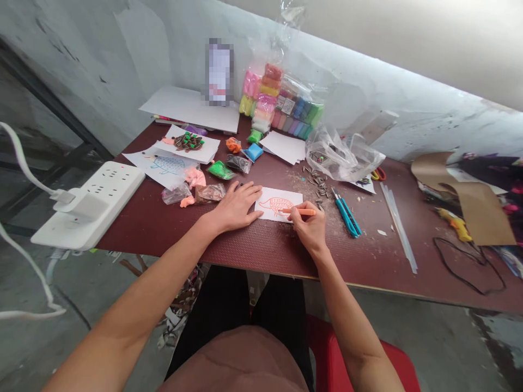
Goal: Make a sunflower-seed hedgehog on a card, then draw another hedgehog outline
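A small white sheet of paper point(290, 196) lies on the dark red table, bearing an orange outline of a hedgehog-like animal with rows of marks. In my right hand point(309, 226) is an orange marker point(304, 212), its tip on the lower part of the drawing. My left hand point(239, 207) lies flat with fingers spread, the fingertips and thumb at the sheet's left edge. Just right of the paper are scattered sunflower seeds point(317, 182) and a teal utility knife point(347, 213).
Clay packets, including a green one point(221, 170), lie behind my left hand. A seed-covered clay figure point(188, 141) sits on paper. A white power strip point(92, 204) stands at left. Glue sticks point(398, 227) and a yellow glue gun point(454, 224) with its cord lie right.
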A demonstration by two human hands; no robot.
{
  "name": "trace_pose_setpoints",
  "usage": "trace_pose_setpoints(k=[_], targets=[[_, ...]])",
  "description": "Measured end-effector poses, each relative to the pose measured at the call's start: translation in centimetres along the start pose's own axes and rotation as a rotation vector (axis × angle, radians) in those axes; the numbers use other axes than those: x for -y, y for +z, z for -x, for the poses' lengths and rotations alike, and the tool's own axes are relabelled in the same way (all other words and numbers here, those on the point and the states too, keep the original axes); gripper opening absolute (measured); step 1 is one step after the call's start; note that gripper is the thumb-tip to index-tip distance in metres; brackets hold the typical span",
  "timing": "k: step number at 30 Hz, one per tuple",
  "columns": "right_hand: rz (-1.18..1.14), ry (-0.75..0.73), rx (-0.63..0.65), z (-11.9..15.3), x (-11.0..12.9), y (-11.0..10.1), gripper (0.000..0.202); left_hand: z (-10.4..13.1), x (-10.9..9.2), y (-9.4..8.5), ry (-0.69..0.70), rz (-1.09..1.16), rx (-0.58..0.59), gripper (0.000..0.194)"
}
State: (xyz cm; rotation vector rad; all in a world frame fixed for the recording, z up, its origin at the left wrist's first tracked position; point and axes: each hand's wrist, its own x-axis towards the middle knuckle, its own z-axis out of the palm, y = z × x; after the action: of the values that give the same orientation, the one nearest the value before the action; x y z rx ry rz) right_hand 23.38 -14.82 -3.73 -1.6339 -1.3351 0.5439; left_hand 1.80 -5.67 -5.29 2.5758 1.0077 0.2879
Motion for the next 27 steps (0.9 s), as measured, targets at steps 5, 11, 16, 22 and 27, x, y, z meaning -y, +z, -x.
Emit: trace_pose_setpoints(k=[5, 11, 16, 22, 27], targets=[[0.001, -0.002, 0.009, 0.03, 0.11, -0.09, 0.028, -0.03, 0.22, 0.21, 0.012, -0.006, -0.013, 0.058], [-0.006, 0.004, 0.007, 0.06, 0.15, -0.04, 0.028, -0.05, 0.11, 0.1, 0.011, -0.013, -0.005, 0.058], [-0.045, 0.009, -0.003, 0.05, 0.33, -0.09, 0.026, -0.07, 0.15, 0.17, 0.007, -0.017, -0.006, 0.059], [-0.029, 0.008, -0.051, -0.08, 0.17, -0.14, 0.026, -0.03, 0.22, 0.22, 0.016, -0.002, -0.022, 0.057], [-0.012, 0.005, -0.054, -0.06, 0.06, -0.04, 0.028, -0.04, 0.0, 0.05, -0.006, -0.006, -0.001, 0.057]])
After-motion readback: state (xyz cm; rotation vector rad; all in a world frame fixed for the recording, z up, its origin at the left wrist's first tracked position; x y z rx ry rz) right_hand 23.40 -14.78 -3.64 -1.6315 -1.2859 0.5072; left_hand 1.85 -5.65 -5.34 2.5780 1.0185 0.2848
